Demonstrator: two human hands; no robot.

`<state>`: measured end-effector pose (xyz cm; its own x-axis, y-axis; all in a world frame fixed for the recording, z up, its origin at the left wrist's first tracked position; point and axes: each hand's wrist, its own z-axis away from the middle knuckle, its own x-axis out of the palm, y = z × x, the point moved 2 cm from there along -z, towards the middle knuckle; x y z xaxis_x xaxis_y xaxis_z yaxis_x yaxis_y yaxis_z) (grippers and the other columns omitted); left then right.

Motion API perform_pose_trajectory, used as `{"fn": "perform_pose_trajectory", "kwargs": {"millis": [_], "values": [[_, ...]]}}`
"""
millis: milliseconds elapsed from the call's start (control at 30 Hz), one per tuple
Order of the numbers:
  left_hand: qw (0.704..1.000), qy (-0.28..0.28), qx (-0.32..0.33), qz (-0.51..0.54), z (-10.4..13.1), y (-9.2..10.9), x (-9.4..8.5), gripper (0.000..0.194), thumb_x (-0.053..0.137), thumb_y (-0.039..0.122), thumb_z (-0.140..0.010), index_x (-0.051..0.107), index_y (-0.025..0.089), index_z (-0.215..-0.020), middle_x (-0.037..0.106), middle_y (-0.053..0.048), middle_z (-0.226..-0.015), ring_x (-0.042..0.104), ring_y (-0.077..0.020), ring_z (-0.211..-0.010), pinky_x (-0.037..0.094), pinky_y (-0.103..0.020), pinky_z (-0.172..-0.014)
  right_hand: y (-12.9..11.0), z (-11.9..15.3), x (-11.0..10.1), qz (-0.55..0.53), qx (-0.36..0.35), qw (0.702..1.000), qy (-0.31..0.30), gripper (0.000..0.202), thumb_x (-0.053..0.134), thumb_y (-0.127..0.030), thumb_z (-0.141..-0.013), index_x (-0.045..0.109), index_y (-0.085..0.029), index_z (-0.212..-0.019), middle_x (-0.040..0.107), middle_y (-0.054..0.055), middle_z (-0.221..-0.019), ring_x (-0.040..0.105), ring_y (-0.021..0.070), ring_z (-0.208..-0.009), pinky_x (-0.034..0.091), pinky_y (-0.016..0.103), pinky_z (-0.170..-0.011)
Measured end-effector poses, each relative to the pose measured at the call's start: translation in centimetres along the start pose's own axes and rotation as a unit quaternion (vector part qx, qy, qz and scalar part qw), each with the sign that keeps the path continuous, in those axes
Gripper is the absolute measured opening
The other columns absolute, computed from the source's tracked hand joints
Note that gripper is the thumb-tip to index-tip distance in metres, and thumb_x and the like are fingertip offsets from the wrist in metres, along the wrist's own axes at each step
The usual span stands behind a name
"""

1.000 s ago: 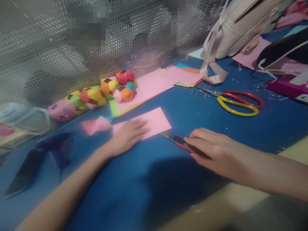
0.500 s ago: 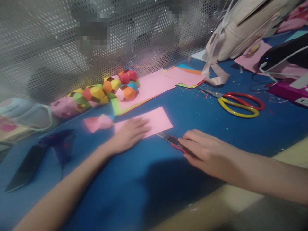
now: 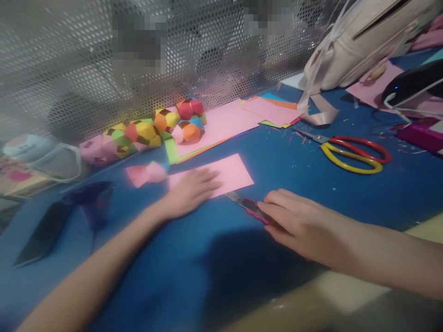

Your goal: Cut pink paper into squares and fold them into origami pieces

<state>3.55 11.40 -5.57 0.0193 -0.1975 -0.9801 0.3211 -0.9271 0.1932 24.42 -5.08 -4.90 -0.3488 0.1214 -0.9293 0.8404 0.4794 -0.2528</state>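
A pink paper rectangle (image 3: 237,174) lies flat on the blue table (image 3: 166,272). My left hand (image 3: 194,191) rests on its left half, fingers spread and palm down. My right hand (image 3: 289,219) is closed around a craft knife (image 3: 252,206) with a dark and red handle. The knife's blade points left, close to the paper's lower edge; whether it touches the paper is hard to tell. Just left of the paper sits a small folded pink paper piece (image 3: 147,174).
Behind are colourful folded paper balls (image 3: 140,131) and stacked coloured sheets (image 3: 221,121). Scissors (image 3: 356,154) with red and yellow handles lie right. A glue gun (image 3: 92,198) and a dark slab (image 3: 44,234) lie left. A perforated metal screen (image 3: 207,60) stands behind.
The view has shifted slightly, so most things appear a little further right. My left hand still lies on the paper, and my right hand still holds the knife beside it.
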Motion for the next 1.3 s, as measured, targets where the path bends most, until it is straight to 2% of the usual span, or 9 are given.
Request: {"fn": "perform_pose_trajectory", "kwargs": {"millis": [200, 300, 500, 667, 833, 1067, 1300], "values": [[0.997, 0.020, -0.058, 0.036, -0.1, 0.2, 0.0, 0.039, 0.036, 0.038, -0.096, 0.052, 0.018, -0.126, 0.046, -0.010, -0.144, 0.034, -0.0257, -0.137, 0.029, -0.050, -0.112, -0.1, -0.4, 0.2, 0.001, -0.011, 1.000, -0.007, 0.016, 0.049, -0.014, -0.088, 0.063, -0.016, -0.095, 0.057, 0.006, -0.080, 0.051, 0.0178, -0.076, 0.042, 0.029, -0.065], [0.997, 0.017, -0.060, 0.047, -0.2, 0.2, 0.0, 0.038, 0.036, 0.037, -0.096, 0.051, 0.019, -0.125, 0.047, -0.009, -0.143, 0.034, -0.0259, -0.137, 0.028, -0.051, -0.112, -0.2, -0.5, 0.1, 0.003, -0.016, 1.000, -0.001, 0.014, 0.049, -0.017, -0.089, 0.063, -0.016, -0.092, 0.056, 0.006, -0.079, 0.051, 0.0179, -0.074, 0.042, 0.029, -0.064], [0.997, 0.021, -0.030, 0.074, -0.1, -0.5, -0.4, 0.035, 0.032, 0.035, -0.098, 0.056, 0.021, -0.119, 0.046, -0.005, -0.145, 0.035, -0.0227, -0.138, 0.030, -0.047, -0.113, -0.7, -0.9, 0.1, 0.014, -0.006, 1.000, -0.021, 0.016, 0.049, -0.012, -0.086, 0.063, -0.017, -0.093, 0.057, 0.007, -0.080, 0.052, 0.0189, -0.075, 0.043, 0.030, -0.066], [0.998, 0.007, 0.020, 0.062, 0.0, -1.3, -0.7, 0.036, 0.032, 0.032, -0.098, 0.057, 0.020, -0.121, 0.047, -0.005, -0.143, 0.036, -0.0212, -0.137, 0.031, -0.042, -0.112, -0.7, -1.1, 0.3, 0.006, -0.028, 0.999, -0.016, 0.013, 0.049, -0.014, -0.087, 0.062, -0.016, -0.090, 0.057, 0.006, -0.078, 0.051, 0.0180, -0.074, 0.042, 0.028, -0.063], [0.999, 0.016, 0.011, 0.040, 0.0, -1.3, -0.6, 0.037, 0.031, 0.033, -0.098, 0.058, 0.022, -0.119, 0.049, -0.005, -0.142, 0.038, -0.0223, -0.136, 0.033, -0.043, -0.110, -0.9, -1.4, 0.4, 0.004, -0.037, 0.999, -0.017, 0.015, 0.051, -0.013, -0.086, 0.062, -0.016, -0.096, 0.057, 0.006, -0.079, 0.052, 0.0181, -0.075, 0.042, 0.028, -0.064], [0.998, 0.033, 0.032, 0.050, 0.0, -1.8, 0.0, 0.036, 0.032, 0.032, -0.097, 0.059, 0.021, -0.120, 0.050, -0.005, -0.141, 0.039, -0.0209, -0.135, 0.032, -0.043, -0.111, -1.1, -1.7, 0.6, -0.001, -0.025, 0.999, -0.036, 0.009, 0.050, -0.011, -0.084, 0.059, -0.015, -0.083, 0.054, 0.006, -0.079, 0.052, 0.0177, -0.073, 0.040, 0.028, -0.061], [0.994, 0.061, 0.048, 0.071, 0.1, -2.0, 0.2, 0.035, 0.035, 0.032, -0.097, 0.062, 0.021, -0.117, 0.053, -0.007, -0.138, 0.043, -0.0199, -0.133, 0.034, -0.042, -0.111, -1.4, -2.0, 0.8, 0.000, -0.031, 0.998, -0.046, 0.009, 0.051, -0.010, -0.083, 0.058, -0.015, -0.085, 0.053, 0.006, -0.080, 0.052, 0.0185, -0.073, 0.040, 0.029, -0.060]]}}
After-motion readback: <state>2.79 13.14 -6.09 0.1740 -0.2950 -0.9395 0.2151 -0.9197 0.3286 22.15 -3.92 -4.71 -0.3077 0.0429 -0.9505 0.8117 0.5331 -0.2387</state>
